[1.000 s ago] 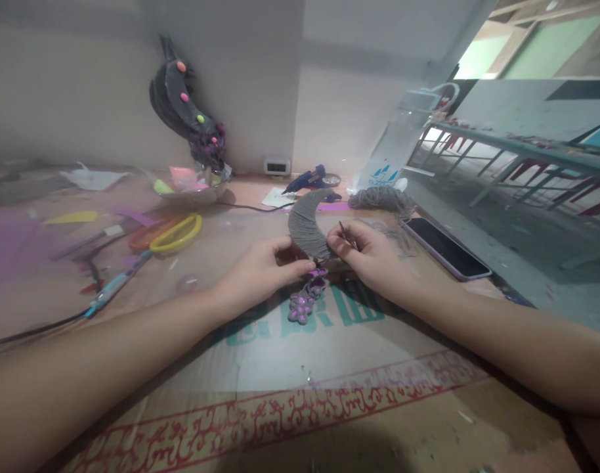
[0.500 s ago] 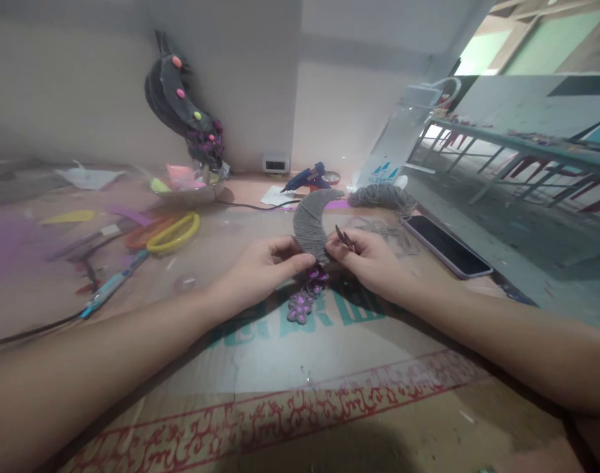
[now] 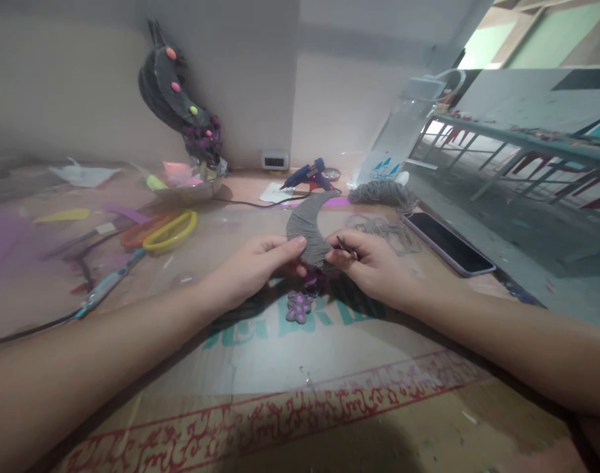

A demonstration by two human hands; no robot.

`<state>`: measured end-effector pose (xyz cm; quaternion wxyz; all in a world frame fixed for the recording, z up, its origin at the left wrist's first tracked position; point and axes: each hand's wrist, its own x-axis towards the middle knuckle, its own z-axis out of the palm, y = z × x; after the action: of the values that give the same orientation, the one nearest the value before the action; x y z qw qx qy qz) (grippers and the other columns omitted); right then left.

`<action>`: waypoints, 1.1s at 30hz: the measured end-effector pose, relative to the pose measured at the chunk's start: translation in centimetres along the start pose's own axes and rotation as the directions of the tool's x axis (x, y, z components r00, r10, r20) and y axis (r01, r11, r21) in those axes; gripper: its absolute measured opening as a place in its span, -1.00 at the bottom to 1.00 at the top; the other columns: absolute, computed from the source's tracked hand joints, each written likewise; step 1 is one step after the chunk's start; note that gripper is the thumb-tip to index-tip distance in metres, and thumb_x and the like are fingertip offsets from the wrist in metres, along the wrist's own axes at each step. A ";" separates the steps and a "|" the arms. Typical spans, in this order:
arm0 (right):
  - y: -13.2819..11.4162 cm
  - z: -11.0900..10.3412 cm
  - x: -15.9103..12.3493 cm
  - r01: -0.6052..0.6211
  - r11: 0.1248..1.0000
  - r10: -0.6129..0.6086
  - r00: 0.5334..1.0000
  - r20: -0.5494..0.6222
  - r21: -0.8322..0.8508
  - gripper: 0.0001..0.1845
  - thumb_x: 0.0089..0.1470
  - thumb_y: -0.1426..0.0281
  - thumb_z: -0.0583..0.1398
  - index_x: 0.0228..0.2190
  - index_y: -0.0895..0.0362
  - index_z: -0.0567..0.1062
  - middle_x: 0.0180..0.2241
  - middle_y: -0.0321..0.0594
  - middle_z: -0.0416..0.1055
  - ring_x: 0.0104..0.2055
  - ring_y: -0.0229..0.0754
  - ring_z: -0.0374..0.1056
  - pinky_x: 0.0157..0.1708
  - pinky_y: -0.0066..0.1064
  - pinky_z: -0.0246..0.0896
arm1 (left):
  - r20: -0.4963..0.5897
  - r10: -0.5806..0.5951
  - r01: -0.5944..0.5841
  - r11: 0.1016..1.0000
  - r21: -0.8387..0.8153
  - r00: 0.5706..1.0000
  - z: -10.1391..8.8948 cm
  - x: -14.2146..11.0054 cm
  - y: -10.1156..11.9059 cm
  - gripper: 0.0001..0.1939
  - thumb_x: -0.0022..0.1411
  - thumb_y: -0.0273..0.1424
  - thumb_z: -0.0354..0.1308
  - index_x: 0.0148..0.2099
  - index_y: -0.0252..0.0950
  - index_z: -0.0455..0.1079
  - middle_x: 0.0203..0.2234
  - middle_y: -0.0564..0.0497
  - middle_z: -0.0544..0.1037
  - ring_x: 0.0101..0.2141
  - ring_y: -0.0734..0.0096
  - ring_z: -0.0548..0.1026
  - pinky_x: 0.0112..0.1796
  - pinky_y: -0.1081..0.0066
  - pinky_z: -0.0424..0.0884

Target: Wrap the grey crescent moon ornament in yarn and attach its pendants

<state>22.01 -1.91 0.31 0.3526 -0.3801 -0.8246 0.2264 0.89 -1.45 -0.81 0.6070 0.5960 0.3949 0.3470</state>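
A crescent moon wrapped in grey yarn (image 3: 304, 223) stands tilted between my hands, its thin tip pointing up and right. My left hand (image 3: 268, 263) is closed on its lower left side, thumb on the front. At its lower right edge, my right hand (image 3: 366, 263) is closed with the fingertips against the yarn. A small dark pointed tool (image 3: 346, 247) with two prongs sticks out of that hand; its handle is hidden. Below the crescent hang dark purple pieces (image 3: 314, 281), partly hidden, and a grey flower with purple spots (image 3: 299, 307).
Behind are a blue glue gun (image 3: 307, 174), a small digital clock (image 3: 275, 160) and a grey yarn skein (image 3: 383, 193). A phone (image 3: 450, 243) lies right. Yellow-handled scissors (image 3: 171, 231), a bowl (image 3: 189, 190) and a decorated dark crescent (image 3: 174, 98) are left.
The crescent has shifted slightly left and turned. My left thumb has moved higher on its front. The pointed tool has tipped lower in my right hand, and the hanging flower has swung a little.
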 end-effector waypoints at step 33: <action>-0.8 -2.2 0.8 0.311 0.862 -0.318 0.947 0.051 -0.401 -0.74 0.23 0.32 0.13 -0.07 0.11 0.45 -0.24 -0.11 0.49 -0.23 -0.09 0.36 -0.24 -0.26 0.24 | -0.108 0.487 -0.419 0.828 0.372 0.866 1.0 -1.3 0.3 -0.75 0.26 -0.47 0.14 0.00 -0.23 0.33 -0.12 -0.03 0.47 -0.12 0.38 0.43 -0.09 0.39 0.38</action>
<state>22.92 -1.56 2.54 0.3054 -0.3073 -0.9012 -0.0125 1.22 -3.02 -0.47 0.3534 0.7299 0.3531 0.4666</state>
